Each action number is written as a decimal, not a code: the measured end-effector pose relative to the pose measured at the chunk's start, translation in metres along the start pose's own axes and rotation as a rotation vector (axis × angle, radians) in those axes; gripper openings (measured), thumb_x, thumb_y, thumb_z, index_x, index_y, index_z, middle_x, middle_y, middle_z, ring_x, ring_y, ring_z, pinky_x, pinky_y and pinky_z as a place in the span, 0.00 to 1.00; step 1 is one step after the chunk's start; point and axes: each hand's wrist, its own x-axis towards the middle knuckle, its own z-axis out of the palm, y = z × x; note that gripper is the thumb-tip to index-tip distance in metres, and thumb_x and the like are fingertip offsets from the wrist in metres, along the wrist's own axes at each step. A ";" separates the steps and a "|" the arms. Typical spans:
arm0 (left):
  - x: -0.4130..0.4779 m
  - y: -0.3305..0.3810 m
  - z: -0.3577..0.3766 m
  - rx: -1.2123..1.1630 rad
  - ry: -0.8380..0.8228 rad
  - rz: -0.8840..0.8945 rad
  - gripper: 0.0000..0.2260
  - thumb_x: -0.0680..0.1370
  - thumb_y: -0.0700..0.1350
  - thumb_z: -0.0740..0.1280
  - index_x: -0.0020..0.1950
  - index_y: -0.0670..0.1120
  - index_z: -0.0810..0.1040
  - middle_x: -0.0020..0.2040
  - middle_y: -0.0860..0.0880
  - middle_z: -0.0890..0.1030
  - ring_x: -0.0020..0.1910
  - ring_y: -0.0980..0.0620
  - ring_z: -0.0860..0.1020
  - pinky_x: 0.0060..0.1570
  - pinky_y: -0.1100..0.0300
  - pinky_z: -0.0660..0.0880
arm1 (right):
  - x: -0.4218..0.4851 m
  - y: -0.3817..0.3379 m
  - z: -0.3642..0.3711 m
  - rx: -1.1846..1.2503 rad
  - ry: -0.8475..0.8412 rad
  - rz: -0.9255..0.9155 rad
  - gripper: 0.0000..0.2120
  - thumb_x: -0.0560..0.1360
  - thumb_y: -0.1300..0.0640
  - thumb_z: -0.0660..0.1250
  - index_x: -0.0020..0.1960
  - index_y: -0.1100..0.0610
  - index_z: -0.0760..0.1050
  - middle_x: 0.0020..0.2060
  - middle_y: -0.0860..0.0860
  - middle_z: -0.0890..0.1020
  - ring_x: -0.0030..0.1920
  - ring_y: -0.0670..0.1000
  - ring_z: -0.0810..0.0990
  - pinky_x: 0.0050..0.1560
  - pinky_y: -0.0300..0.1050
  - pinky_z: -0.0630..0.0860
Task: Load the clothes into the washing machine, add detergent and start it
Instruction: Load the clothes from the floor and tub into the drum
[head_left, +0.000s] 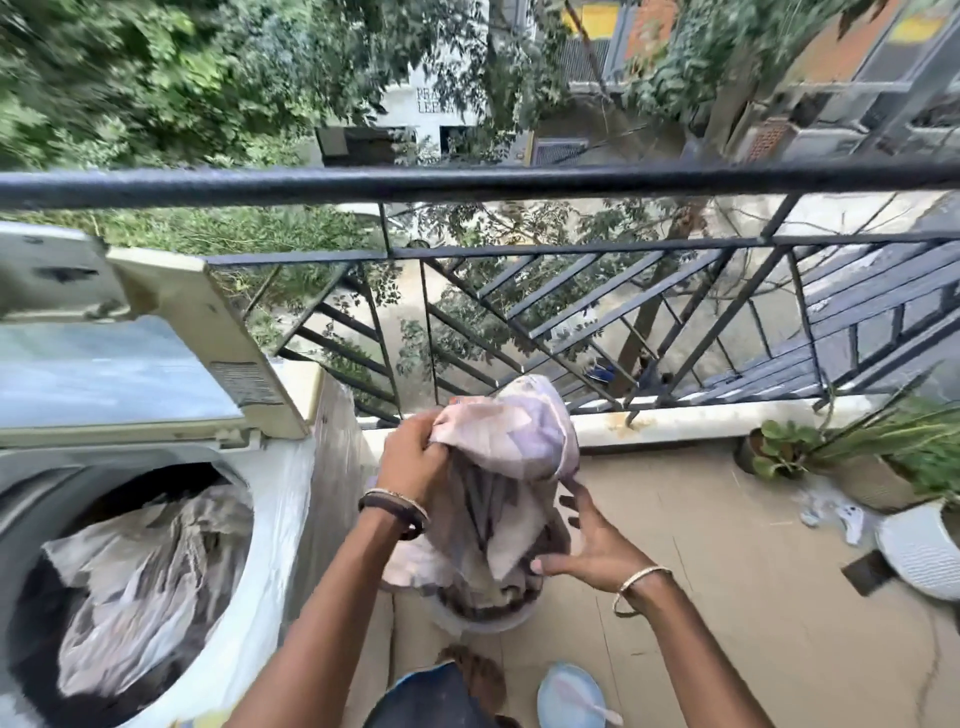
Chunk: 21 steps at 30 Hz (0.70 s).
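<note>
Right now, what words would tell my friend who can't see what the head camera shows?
On a balcony, a person's left hand grips a pale cloth over a bucket, the right hand open beside it. At left, a washing machine stands lid up, clothes inside.

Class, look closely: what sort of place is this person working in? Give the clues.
Probably an upper-floor home balcony used for laundry: a black railing overlooks trees, an open top-loading washing machine holds clothes, and potted plants stand on the floor.
</note>
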 end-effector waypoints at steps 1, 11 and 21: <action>0.000 0.011 -0.009 -0.010 0.030 0.018 0.22 0.66 0.46 0.58 0.55 0.46 0.83 0.49 0.46 0.86 0.51 0.47 0.83 0.51 0.47 0.79 | -0.001 -0.002 0.005 -0.004 -0.022 -0.023 0.53 0.61 0.63 0.81 0.70 0.43 0.49 0.63 0.40 0.69 0.64 0.38 0.72 0.64 0.36 0.72; -0.028 0.131 -0.083 -0.506 0.066 0.169 0.13 0.76 0.35 0.61 0.31 0.40 0.73 0.24 0.55 0.76 0.24 0.61 0.71 0.25 0.67 0.65 | 0.015 -0.058 0.065 -0.213 0.155 -0.133 0.34 0.60 0.40 0.68 0.62 0.56 0.77 0.59 0.57 0.82 0.64 0.56 0.78 0.64 0.49 0.74; -0.073 0.150 -0.207 -0.771 0.235 0.366 0.17 0.74 0.32 0.59 0.34 0.46 0.84 0.32 0.52 0.83 0.32 0.58 0.80 0.32 0.65 0.77 | -0.007 -0.174 0.086 -0.057 0.708 -0.491 0.14 0.63 0.55 0.66 0.42 0.63 0.81 0.41 0.63 0.85 0.44 0.55 0.84 0.34 0.47 0.72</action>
